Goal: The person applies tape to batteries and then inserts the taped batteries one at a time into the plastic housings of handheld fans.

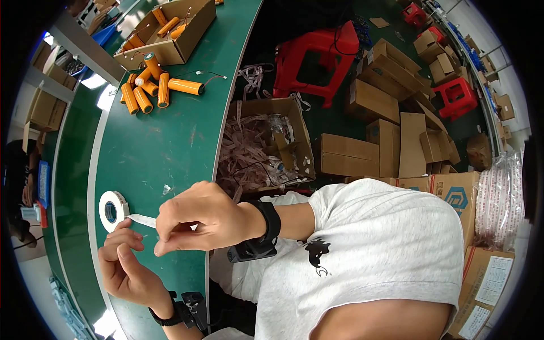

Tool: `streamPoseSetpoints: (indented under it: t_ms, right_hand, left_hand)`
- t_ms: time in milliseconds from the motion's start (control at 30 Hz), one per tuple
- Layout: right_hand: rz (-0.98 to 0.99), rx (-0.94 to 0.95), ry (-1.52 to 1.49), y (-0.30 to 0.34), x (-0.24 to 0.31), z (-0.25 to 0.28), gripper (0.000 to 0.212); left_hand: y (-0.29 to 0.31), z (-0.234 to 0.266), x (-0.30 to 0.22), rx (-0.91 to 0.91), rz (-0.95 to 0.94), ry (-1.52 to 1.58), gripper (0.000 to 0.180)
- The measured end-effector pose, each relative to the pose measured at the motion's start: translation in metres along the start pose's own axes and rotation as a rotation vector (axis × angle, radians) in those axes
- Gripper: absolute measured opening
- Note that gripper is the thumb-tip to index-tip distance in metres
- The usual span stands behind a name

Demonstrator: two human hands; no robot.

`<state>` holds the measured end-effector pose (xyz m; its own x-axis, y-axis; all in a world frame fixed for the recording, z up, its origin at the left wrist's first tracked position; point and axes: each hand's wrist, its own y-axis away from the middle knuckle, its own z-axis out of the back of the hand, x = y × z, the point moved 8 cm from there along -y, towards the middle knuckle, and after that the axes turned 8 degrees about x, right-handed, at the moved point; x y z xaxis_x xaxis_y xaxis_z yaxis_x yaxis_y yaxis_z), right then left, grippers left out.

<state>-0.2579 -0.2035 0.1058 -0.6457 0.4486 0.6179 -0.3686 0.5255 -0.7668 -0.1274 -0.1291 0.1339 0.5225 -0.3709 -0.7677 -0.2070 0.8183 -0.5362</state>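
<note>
A roll of white tape (102, 211) stands on the green table, with a pale tape strip (143, 220) running from it to my right hand. My right hand (201, 218) is closed, thumb and fingers pinched round the end of the strip; the exact grip is partly hidden behind the fingers. Just below it, my left hand (129, 266) has its fingers loosely bent and apart, with nothing visible in them. Its fingertips are close beside the roll and the strip; whether they touch is unclear. Both wrists wear black bands with small devices.
Orange cylindrical battery cells (163, 90), some with wires, lie farther along the green table (161, 144). Behind them is a cardboard box (173, 54) with more cells. Right of the table edge stand a carton of discarded strips (306, 141), a red stool (317, 56) and several cartons (348, 156).
</note>
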Motion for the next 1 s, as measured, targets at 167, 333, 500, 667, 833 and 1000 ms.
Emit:
streamPoseSetpoints:
  t_ms: [167, 333, 500, 667, 833, 1000]
  right_hand:
    - [0.185, 0.0, 0.133, 0.002, 0.014, 0.003, 0.02]
    - [0.201, -0.003, 0.151, 0.003, 0.018, 0.008, 0.022]
    - [0.253, -0.028, 0.154, 0.003, 0.021, 0.011, 0.022]
    - [0.171, -0.017, 0.015, 0.007, 0.012, 0.009, 0.023]
    - [-0.098, 0.102, -0.252, 0.001, -0.003, 0.001, 0.024]
    - [-0.438, 0.301, -0.615, 0.003, -0.024, -0.018, 0.022]
  left_hand:
    - [0.0, -0.022, -0.001, -0.003, 0.132, -0.172, 0.012]
    - [0.001, -0.027, -0.01, 0.092, -0.019, -0.03, 0.014]
    - [0.005, -0.027, -0.018, 0.222, -0.155, -0.003, 0.014]
    - [0.004, -0.026, -0.018, 0.226, -0.166, 0.054, 0.012]
    - [0.001, -0.028, -0.014, 0.292, -0.14, 0.188, 0.012]
    - [0.007, -0.035, 0.001, 0.378, 0.068, 0.352, 0.019]
